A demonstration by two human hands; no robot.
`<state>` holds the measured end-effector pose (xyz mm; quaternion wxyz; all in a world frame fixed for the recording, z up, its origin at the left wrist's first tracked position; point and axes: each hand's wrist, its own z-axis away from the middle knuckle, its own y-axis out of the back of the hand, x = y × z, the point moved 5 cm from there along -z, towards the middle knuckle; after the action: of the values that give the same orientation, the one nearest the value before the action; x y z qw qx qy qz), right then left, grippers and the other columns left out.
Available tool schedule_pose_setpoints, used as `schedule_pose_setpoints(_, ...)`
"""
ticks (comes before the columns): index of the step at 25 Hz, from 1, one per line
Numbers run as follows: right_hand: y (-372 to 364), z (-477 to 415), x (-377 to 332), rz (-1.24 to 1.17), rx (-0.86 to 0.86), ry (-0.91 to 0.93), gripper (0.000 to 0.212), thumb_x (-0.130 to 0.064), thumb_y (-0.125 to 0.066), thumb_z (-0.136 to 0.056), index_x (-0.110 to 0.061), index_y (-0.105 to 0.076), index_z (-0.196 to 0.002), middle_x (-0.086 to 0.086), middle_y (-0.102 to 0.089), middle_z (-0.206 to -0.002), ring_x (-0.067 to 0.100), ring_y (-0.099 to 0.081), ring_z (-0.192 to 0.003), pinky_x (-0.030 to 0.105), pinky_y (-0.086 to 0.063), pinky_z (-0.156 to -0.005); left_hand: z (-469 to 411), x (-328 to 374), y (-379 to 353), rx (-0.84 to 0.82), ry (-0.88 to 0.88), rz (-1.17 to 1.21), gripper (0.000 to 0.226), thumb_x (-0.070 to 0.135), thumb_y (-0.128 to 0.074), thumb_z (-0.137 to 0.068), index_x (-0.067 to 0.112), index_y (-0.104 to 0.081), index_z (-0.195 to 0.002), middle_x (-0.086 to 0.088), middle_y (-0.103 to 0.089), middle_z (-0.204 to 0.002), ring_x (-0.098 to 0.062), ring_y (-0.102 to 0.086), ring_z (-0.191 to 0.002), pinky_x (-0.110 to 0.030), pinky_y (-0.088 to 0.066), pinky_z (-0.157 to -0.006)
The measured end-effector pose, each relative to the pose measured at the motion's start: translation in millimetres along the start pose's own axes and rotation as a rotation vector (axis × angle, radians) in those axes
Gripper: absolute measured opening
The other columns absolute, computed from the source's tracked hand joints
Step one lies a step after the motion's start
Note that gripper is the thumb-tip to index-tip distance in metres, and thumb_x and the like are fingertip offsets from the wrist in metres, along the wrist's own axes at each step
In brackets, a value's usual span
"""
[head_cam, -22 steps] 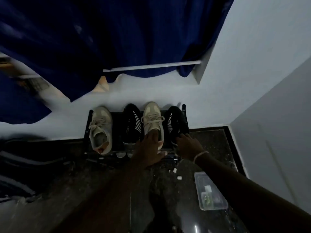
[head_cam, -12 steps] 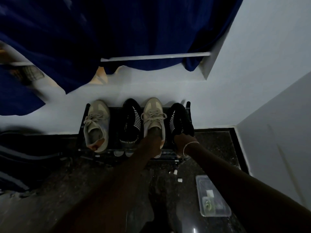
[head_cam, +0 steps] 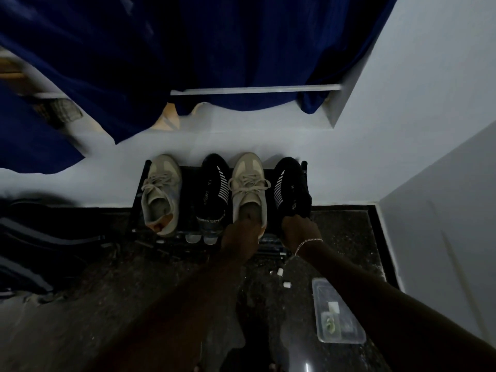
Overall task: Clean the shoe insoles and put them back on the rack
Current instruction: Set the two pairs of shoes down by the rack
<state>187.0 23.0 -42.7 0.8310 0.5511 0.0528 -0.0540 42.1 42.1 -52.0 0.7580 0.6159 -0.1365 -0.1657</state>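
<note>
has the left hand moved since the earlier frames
Yes: against the beige shoe it reaches into, the left hand has slid forward toward the wall, deeper into the opening.

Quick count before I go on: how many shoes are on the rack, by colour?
Beige shoes: 2
Black shoes: 2
Total: 4

Slides the left hand forward, fingers inside the opening of the right-hand beige lace-up sneaker, lifts the right hand from the front edge of the black metal rack, closes it on the heel of the rightmost black white-striped sneaker
</note>
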Motion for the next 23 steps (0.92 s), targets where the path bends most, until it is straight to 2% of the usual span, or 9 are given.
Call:
schedule_pose_setpoints(1,2.9,5.0,-1.6,-0.003,0.007,-0.006,0.021,-0.019,-0.055,-0.097,-0.009,-0.068,-0.109,0.014,-0.073,-0.103,0.039,-0.071,-0.098,0.044,-0.057,-0.080,4.6,-0.1,3.9,-0.035,-0.014,0.033,0.015,0.032,-0.072,-0.083,0.023,-0.073,-0.096,-0.001,-0.072,-0.086,-0.021,-0.071,-0.076,-0.028,-0.045,-0.054)
schedule_pose_setpoints(2,6.1,10.3,-3.7,-0.013,0.017,-0.010,0.021,-0.020,-0.055,-0.097,-0.009,-0.069,-0.109,0.014,-0.073,-0.104,0.038,-0.071,-0.099,0.042,-0.057,-0.080,11.1,-2.0,8.9,-0.076,-0.005,0.078,0.020,0.027,-0.062,-0.091,0.019,-0.070,-0.107,-0.005,-0.071,-0.102,-0.028,-0.069,-0.092,-0.035,-0.052,-0.070)
schedule_pose_setpoints(3,9.3,15.0,-6.3,-0.021,0.031,-0.010,0.021,-0.020,-0.054,-0.098,-0.010,-0.069,-0.109,0.013,-0.073,-0.104,0.038,-0.071,-0.099,0.042,-0.056,-0.079,16.4,-3.6,12.6,-0.069,-0.006,0.121,0.023,0.024,-0.057,-0.094,0.016,-0.068,-0.112,-0.008,-0.069,-0.110,-0.033,-0.067,-0.099,-0.038,-0.053,-0.078)
schedule_pose_setpoints(4,12.3,19.4,-9.5,-0.032,0.043,-0.009,0.021,-0.019,-0.054,-0.098,-0.010,-0.069,-0.108,0.013,-0.073,-0.103,0.038,-0.071,-0.098,0.042,-0.056,-0.079,24.4,-4.8,20.3,-0.059,0.006,0.161,0.023,0.023,-0.055,-0.094,0.016,-0.067,-0.112,-0.009,-0.069,-0.113,-0.035,-0.066,-0.102,-0.040,-0.053,-0.081)
schedule_pose_setpoints(9,29.3,48.9,-30.7,-0.058,0.087,-0.003,0.021,-0.017,-0.052,-0.096,-0.009,-0.070,-0.100,0.015,-0.074,-0.095,0.040,-0.072,-0.091,0.044,-0.060,-0.076,62.2,-3.4,56.1,-0.038,-0.028,0.191,0.026,0.017,-0.055,-0.089,0.016,-0.064,-0.113,-0.010,-0.069,-0.110,-0.035,-0.066,-0.099,-0.039,-0.053,-0.078)
schedule_pose_setpoints(13,37.7,77.2,-54.3,-0.035,0.063,0.022,0.019,-0.016,-0.053,-0.096,-0.009,-0.070,-0.102,0.014,-0.074,-0.097,0.039,-0.072,-0.092,0.045,-0.060,-0.077,98.0,-16.8,70.6,-0.023,-0.038,0.162,0.032,0.016,-0.057,-0.086,0.018,-0.063,-0.117,-0.009,-0.070,-0.108,-0.034,-0.067,-0.096,-0.040,-0.053,-0.078)
schedule_pose_setpoints(20,56.0,115.3,-130.8,-0.013,0.036,0.088,0.019,-0.018,-0.053,-0.097,-0.012,-0.068,-0.106,0.012,-0.073,-0.102,0.036,-0.071,-0.096,0.037,-0.053,-0.075,170.7,-77.0,96.5,0.044,0.009,0.108,0.041,0.028,-0.062,-0.085,0.022,-0.058,-0.125,-0.006,-0.069,-0.105,-0.034,-0.069,-0.091,-0.039,-0.054,-0.071)
schedule_pose_setpoints(23,59.4,122.2,-171.4,-0.024,0.038,0.129,0.021,-0.021,-0.051,-0.098,-0.013,-0.068,-0.107,0.012,-0.071,-0.107,0.035,-0.069,-0.099,0.034,-0.049,-0.076,202.0,-112.6,101.7,0.072,0.044,0.120,0.039,0.030,-0.065,-0.081,0.020,-0.062,-0.118,-0.006,-0.071,-0.095,-0.035,-0.070,-0.081,-0.038,-0.053,-0.063)
